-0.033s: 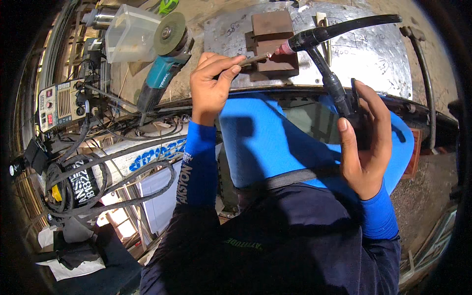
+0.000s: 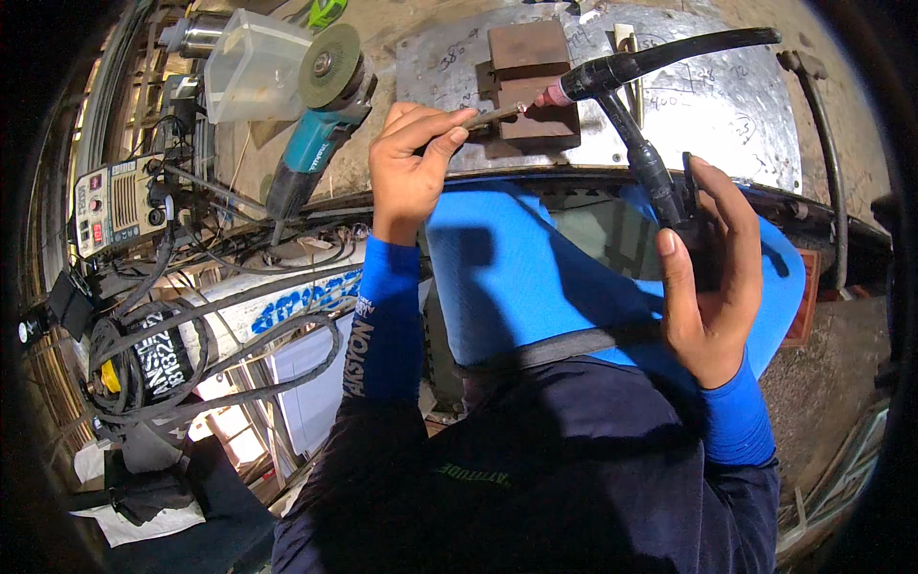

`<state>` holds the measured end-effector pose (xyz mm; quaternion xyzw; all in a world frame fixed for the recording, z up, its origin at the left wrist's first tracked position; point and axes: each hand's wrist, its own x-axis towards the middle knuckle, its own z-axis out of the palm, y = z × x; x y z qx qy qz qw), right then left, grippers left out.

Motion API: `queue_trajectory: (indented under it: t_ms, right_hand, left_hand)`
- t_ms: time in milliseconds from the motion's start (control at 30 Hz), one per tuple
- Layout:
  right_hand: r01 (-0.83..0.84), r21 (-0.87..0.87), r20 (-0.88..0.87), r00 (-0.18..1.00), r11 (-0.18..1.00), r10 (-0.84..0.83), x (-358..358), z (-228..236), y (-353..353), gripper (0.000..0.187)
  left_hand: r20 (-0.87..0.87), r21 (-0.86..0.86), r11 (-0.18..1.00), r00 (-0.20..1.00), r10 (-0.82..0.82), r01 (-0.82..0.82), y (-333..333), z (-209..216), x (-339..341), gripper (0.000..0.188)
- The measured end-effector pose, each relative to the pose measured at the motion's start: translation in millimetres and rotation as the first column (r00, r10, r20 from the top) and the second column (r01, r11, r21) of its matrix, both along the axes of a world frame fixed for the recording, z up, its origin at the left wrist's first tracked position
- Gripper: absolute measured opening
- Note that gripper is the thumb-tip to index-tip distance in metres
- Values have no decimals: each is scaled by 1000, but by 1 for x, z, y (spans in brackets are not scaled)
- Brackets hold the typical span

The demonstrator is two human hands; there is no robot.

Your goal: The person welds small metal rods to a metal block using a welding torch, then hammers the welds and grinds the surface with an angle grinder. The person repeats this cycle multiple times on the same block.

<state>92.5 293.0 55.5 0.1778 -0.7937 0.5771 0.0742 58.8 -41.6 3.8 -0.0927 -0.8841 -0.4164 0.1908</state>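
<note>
My left hand (image 2: 413,158) is closed, pinching a thin brownish metal strip (image 2: 495,115) between thumb and fingers. The strip's far end lies close to the pink nozzle (image 2: 553,94) of a black TIG torch (image 2: 617,72); I cannot tell whether they touch. My right hand (image 2: 717,277) is closed around the lower end of the torch handle (image 2: 652,177), thumb on one side and fingers on the other. Strip tip and nozzle are over brown rectangular metal blocks (image 2: 529,48), which lie on a grey metal plate (image 2: 440,81) with handwritten marks.
An angle grinder (image 2: 314,143) with its disc up lies left of the plate, beside a clear plastic bin (image 2: 251,67). A welding machine (image 2: 122,206) stands at far left, with coiled black cable (image 2: 210,316) below. A metal bar (image 2: 830,163) is at the right.
</note>
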Motion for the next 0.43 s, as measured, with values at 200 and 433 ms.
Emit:
queue_trajectory:
  t_ms: [200, 433]
  right_hand:
    - [16, -84, 86, 996, 996, -9, -2, -6, 4, 51]
    - [78, -59, 201, 977, 995, -64, 2, -3, 20, 51]
  left_hand:
    - [-37, -60, 998, 999, -9, 7, 5, 5, -3, 21]
    - [-26, -42, 999, 999, 19, -20, 6, 1, -3, 18]
